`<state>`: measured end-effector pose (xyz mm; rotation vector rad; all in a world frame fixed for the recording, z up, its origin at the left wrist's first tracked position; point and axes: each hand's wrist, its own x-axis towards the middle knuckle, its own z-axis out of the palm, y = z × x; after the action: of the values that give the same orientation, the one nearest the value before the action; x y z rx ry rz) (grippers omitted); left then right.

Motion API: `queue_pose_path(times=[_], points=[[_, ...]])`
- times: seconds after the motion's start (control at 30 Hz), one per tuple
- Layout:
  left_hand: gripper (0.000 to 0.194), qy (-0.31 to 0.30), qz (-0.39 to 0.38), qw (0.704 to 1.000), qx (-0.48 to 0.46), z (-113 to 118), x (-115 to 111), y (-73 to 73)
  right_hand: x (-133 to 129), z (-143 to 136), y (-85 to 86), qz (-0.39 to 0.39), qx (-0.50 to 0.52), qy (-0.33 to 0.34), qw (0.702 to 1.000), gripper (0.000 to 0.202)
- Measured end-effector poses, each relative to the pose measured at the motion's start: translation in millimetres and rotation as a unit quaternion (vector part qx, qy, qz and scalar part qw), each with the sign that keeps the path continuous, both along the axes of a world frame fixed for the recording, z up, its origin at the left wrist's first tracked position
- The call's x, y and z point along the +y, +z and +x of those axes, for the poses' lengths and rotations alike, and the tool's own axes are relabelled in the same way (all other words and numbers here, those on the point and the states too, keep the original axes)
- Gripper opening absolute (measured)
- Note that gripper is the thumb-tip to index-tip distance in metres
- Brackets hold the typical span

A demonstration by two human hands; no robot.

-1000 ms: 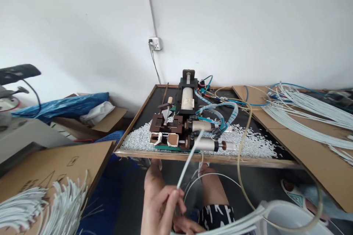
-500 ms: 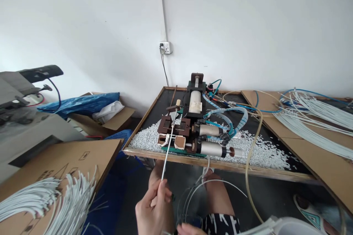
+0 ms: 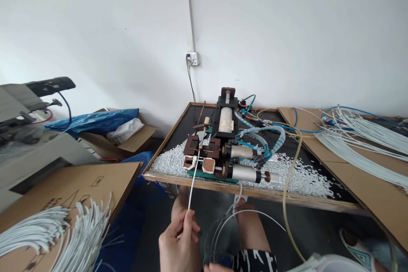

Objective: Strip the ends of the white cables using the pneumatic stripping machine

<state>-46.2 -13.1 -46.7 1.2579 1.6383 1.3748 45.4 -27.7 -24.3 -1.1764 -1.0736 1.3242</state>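
Note:
My left hand [image 3: 182, 238], below the bench's front edge, pinches a white wire [image 3: 192, 187] between thumb and fingers. The wire runs up between the brown jaws of a pneumatic machine [image 3: 201, 146]. In front of those jaws, two pale-rimmed pads [image 3: 208, 165] stand on either side of the wire. At the bottom edge of the view, only part of my right hand [image 3: 217, 267] shows, beside thin looping wires [image 3: 219, 229]; its grip is cut off by the frame.
Small white pieces [image 3: 306, 178] litter the framed black bench. Wire bundles lie on cardboard at left [image 3: 86, 229] and right [image 3: 366, 148]. A clear hose [image 3: 288, 182] hangs over the front edge. Another machine [image 3: 28, 106] stands far left.
The pads have moved apart around the wire. My right hand has sunk lower, mostly out of the frame. My left hand keeps its pinch, and the whole view has shifted slightly.

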Motion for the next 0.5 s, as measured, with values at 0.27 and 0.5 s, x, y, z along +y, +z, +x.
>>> queue_pose_path(times=[0.27, 0.5], points=[[0.050, -0.007, -0.014, 0.999, -0.028, 4.6, 1.4, 13.6, 0.2, 5.5, -1.9, 0.024, -0.010, 0.014, 1.000, 0.041], [0.051, -0.001, -0.006, 1.000, -0.017, 5.4, 6.2, 18.3, -0.2, 10.9, 10.0, 0.043, -0.014, 0.046, 0.998, 0.041]])
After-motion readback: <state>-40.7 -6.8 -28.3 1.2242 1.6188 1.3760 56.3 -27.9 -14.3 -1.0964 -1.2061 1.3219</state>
